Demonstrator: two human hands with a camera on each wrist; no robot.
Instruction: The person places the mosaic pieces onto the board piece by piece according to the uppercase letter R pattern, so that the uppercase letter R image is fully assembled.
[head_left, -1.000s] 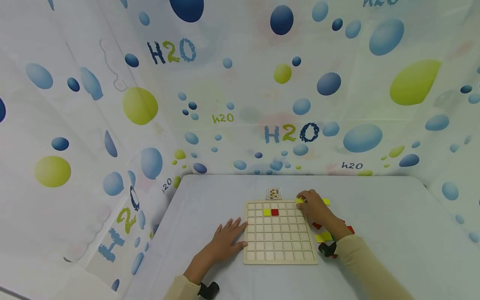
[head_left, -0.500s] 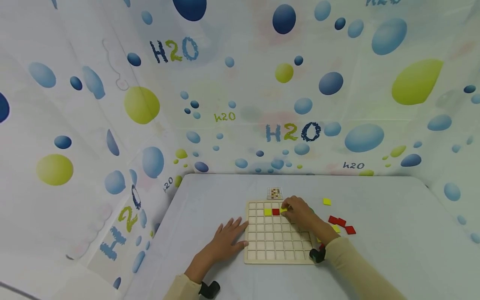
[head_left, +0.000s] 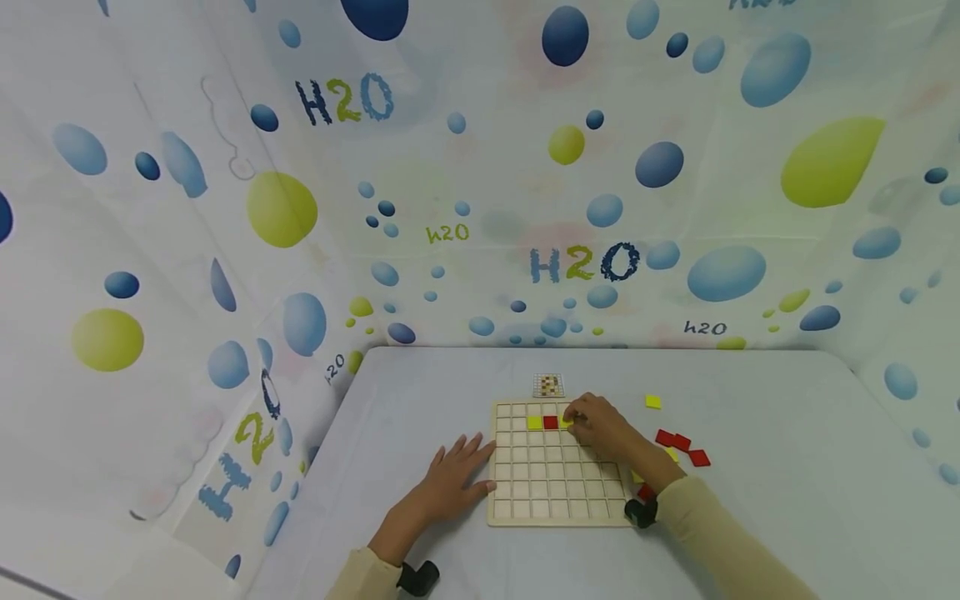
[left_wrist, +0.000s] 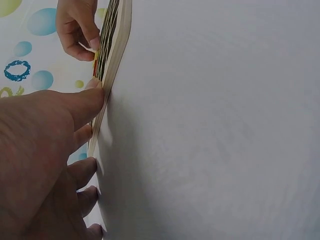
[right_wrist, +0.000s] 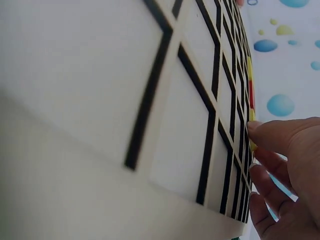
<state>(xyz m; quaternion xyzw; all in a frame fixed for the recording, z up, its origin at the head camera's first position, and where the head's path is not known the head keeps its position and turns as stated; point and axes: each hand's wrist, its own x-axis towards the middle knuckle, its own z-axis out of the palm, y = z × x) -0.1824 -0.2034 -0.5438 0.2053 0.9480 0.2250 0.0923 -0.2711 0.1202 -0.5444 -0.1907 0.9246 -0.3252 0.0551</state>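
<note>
Right hand [head_left: 602, 429] over the board [head_left: 553, 523], near its far edge, with the forearm in from the right side. Closed to a narrow pinch, thumb [right_wrist: 270, 133] and fingertip on a yellow tile [head_left: 565, 423], other fingers bent and free of it. Position: second row in from the board's far edge, right beside a red tile [head_left: 551, 422], with a second yellow tile [head_left: 535, 422] on the left of that. Whether fully down in its cell, impossible to tell behind the fingers. Left hand [head_left: 453, 481] spread, nearly straight, at the board's left edge, thumb and fingertips touching it; no hold on any tile. By the look of it, light, thin and stiff; probably smooth, so apt to skid under a flat push, and unlikely to break. Best taken by two opposite edges, thumb against finger. Likely harder to lift off the desk [head_left: 420, 392], lying flat with little edge to get under. Loose red tiles [head_left: 681, 442] there, apart from the board's right edge; loose yellow tile [head_left: 653, 402] out past its far right corner. Small printed card [head_left: 548, 385] just beyond the far edge.
</note>
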